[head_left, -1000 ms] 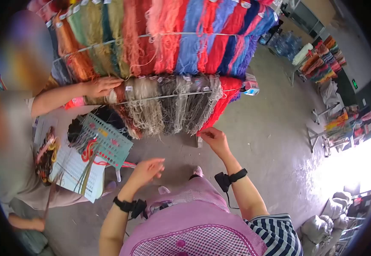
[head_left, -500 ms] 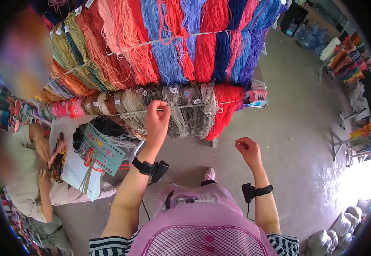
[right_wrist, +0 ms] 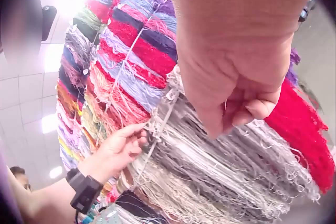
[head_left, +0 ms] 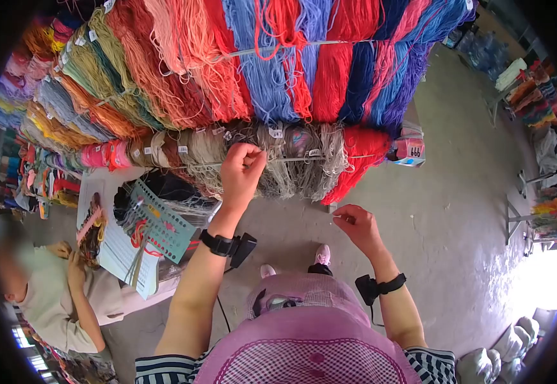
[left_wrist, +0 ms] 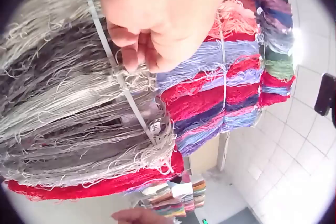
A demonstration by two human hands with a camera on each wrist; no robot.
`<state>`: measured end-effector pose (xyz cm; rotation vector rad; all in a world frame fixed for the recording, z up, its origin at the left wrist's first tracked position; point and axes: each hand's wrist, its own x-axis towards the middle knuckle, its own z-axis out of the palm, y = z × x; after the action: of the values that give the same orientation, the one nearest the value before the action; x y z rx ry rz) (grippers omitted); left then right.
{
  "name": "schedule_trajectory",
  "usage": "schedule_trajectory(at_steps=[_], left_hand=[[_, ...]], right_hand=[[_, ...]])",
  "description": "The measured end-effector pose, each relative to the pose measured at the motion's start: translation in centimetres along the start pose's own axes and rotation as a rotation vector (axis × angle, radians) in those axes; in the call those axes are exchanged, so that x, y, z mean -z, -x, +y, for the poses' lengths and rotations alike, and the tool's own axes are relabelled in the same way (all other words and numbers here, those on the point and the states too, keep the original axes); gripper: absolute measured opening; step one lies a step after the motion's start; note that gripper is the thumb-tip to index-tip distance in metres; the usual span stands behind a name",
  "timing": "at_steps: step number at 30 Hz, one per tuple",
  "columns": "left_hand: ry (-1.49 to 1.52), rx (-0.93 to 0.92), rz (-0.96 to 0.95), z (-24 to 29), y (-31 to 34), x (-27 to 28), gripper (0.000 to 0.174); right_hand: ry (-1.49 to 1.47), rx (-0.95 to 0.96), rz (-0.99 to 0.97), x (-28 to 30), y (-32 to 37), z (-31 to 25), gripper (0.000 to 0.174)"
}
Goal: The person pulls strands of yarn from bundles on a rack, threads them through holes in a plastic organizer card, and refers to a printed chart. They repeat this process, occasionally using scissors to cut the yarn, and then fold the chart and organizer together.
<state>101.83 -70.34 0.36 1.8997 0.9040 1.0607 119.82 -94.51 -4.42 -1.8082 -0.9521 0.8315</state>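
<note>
Hanks of grey yarn (head_left: pixel 278 176) hang from a rail with number tags, beside a red hank (head_left: pixel 357 160). My left hand (head_left: pixel 243 176) is at the grey hanks, fingers curled and thumb against fingertip; in the left wrist view this hand (left_wrist: pixel 163 19) pinches at pale strands by a white strap (left_wrist: pixel 107 45). My right hand (head_left: pixel 360 230) is lower, off the hanks, below the red one. In the right wrist view, the right hand (right_wrist: pixel 236 71) has a thin pale thread (right_wrist: pixel 226 106) between its curled fingers; where the thread leads cannot be seen.
Colourful hanks (head_left: pixel 259 77) fill the upper rack. At left a seated person (head_left: pixel 67 301) is beside papers (head_left: pixel 115 253) and a green card with holes (head_left: pixel 163 224). A box (head_left: pixel 410 150) stands at the rack's right end. Pale sacks (head_left: pixel 483 368) lie at lower right.
My left hand has risen from below the rack to the grey hanks. My right hand has left the red hank's lower end. The seated person's arm has withdrawn from the rack.
</note>
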Motion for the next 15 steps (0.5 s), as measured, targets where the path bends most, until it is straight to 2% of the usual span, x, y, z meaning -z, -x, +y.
schedule_trajectory(at_steps=[1, 2, 4, 5, 6, 7, 8, 9, 10, 11, 13, 14, 15], left_hand=[[0.162, 0.064, -0.069, -0.2, 0.2, 0.4, 0.011], [0.168, 0.063, -0.071, -0.3, 0.7, 0.8, 0.011], [0.213, 0.075, -0.259, 1.1, 2.2, 1.9, 0.011], [0.218, 0.079, -0.262, 2.3, 3.3, 2.3, 0.011], [0.152, 0.026, -0.374, 3.9, 4.4, 2.6, 0.01], [0.083, -0.031, -0.483, 4.7, 5.3, 2.6, 0.009], [0.088, -0.032, -0.484, 4.8, 6.1, 2.5, 0.009], [0.094, -0.068, -0.563, 4.7, 6.8, 2.4, 0.01], [0.096, -0.106, -0.638, 4.4, 7.1, 2.4, 0.011], [0.098, -0.109, -0.637, 3.8, 6.7, 2.5, 0.011], [0.142, 0.001, -0.336, 2.8, 5.0, 3.0, 0.01], [0.145, 0.004, -0.337, 2.5, 3.9, 2.7, 0.01], [0.091, -0.019, -0.191, 2.6, 2.4, 2.2, 0.01]], right_hand=[[0.0, 0.006, -0.021, -0.4, 0.1, -1.1, 0.016], [0.0, 0.013, -0.042, -0.8, 0.0, -2.2, 0.015], [-0.08, -0.001, -0.071, -2.0, -0.9, -3.7, 0.016], [-0.161, -0.022, -0.102, -2.6, -1.3, -4.8, 0.017], [-0.157, -0.028, -0.098, -3.5, -1.7, -6.7, 0.017], [-0.369, -0.051, -0.104, -4.6, -2.3, -8.9, 0.018], [-0.58, -0.072, -0.108, -5.3, -3.0, -10.2, 0.02], [-0.576, -0.072, -0.105, -5.9, -3.7, -10.3, 0.02], [-0.665, -0.078, -0.187, -6.5, -4.7, -9.9, 0.02], [-0.752, -0.084, -0.269, -6.8, -5.3, -9.7, 0.021], [-0.821, -0.035, -0.224, -7.0, -5.7, -10.1, 0.017], [-0.89, 0.013, -0.181, -7.1, -5.6, -10.1, 0.014], [-0.889, 0.008, -0.18, -7.0, -5.5, -10.1, 0.014]])
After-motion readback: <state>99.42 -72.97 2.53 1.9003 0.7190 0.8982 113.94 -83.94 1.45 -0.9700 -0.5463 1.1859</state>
